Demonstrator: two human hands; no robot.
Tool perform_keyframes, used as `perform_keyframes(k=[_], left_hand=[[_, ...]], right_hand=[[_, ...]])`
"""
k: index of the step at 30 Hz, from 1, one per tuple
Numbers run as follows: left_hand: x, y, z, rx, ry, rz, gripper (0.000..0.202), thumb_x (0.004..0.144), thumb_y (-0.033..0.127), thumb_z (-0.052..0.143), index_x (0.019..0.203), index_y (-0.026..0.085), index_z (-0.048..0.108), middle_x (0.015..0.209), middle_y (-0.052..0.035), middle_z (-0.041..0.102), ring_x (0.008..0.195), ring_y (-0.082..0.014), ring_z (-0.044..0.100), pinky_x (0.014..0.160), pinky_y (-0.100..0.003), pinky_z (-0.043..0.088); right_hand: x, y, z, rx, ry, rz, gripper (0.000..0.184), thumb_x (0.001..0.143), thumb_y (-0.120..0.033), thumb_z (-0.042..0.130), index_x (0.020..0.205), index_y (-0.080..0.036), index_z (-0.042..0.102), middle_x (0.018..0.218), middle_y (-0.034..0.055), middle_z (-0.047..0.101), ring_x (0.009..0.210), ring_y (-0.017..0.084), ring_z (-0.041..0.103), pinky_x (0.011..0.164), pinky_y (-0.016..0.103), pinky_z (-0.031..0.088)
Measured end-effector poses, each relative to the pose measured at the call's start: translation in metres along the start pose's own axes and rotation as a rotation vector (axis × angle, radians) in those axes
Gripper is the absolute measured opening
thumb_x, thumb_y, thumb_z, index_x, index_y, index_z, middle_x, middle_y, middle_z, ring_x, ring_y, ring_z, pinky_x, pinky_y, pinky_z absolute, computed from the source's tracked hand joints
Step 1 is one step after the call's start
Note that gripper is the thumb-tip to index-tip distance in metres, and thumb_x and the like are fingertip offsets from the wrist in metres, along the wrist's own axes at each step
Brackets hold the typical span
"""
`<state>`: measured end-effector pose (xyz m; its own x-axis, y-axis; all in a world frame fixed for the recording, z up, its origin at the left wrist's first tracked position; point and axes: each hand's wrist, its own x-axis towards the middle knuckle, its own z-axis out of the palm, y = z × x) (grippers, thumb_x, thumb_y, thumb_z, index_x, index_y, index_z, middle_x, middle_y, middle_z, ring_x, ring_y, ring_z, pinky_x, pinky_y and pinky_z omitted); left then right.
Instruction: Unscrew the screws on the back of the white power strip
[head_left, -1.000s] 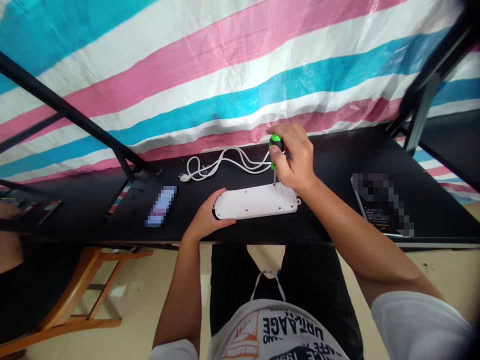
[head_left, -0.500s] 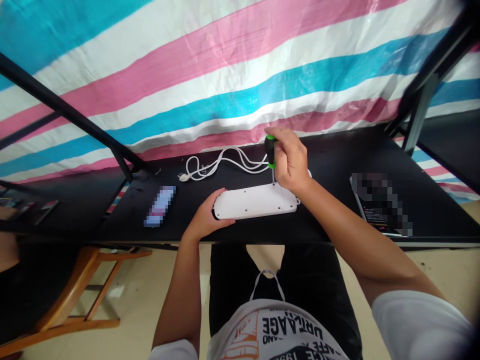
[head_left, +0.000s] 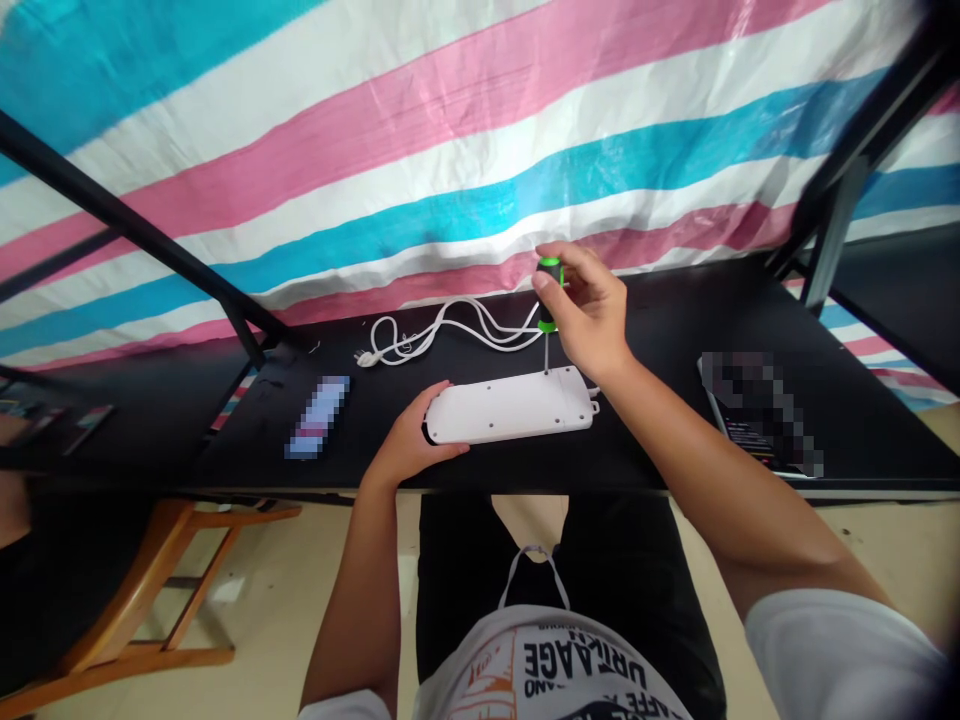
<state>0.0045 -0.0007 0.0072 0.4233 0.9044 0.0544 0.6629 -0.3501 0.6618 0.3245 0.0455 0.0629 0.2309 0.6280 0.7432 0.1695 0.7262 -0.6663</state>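
Note:
A white power strip (head_left: 510,406) lies back-side up on the black table (head_left: 660,440), showing several screw holes. My left hand (head_left: 409,440) grips its left end and holds it down. My right hand (head_left: 589,312) is closed around a green and black screwdriver (head_left: 547,295), held upright. The screwdriver's tip rests on the strip's far right corner. The strip's white cord (head_left: 450,332) lies coiled behind it, ending in a plug at the left.
A blurred small device (head_left: 318,416) lies left of the strip and a blurred tablet-like item (head_left: 757,410) lies at the right. A striped pink, blue and white tarp (head_left: 420,140) hangs behind. Black frame bars stand at both sides. A wooden chair (head_left: 142,600) is lower left.
My right hand has turned on the screwdriver handle and shifted its grip, with the tip staying at the strip's right end. The left hand has kept its hold.

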Motion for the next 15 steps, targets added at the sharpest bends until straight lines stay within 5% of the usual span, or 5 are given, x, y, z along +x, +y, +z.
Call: perform_keyframes(k=[5, 15], left_hand=[[0.0, 0.0, 0.0, 0.003, 0.007, 0.001, 0.104, 0.071, 0.05, 0.094, 0.16, 0.024, 0.047, 0.166, -0.012, 0.052, 0.153, -0.036, 0.051, 0.13, -0.051, 0.039], [0.0, -0.001, 0.0, 0.011, 0.005, 0.007, 0.105, 0.071, 0.05, 0.095, 0.16, 0.025, 0.047, 0.166, -0.012, 0.053, 0.153, -0.0363, 0.051, 0.13, -0.051, 0.04]], right_hand=[[0.0, -0.003, 0.001, 0.257, -0.088, 0.145, 0.052, 0.104, -0.074, 0.045, 0.135, -0.035, 0.059, 0.116, 0.0067, 0.067, 0.097, 0.024, 0.071, 0.075, 0.042, 0.065], [0.005, -0.021, 0.004, 0.53, -0.02, 0.406, 0.051, 0.093, -0.077, 0.064, 0.109, -0.031, 0.049, 0.084, -0.0037, 0.061, 0.057, 0.012, 0.053, 0.047, 0.027, 0.04]])
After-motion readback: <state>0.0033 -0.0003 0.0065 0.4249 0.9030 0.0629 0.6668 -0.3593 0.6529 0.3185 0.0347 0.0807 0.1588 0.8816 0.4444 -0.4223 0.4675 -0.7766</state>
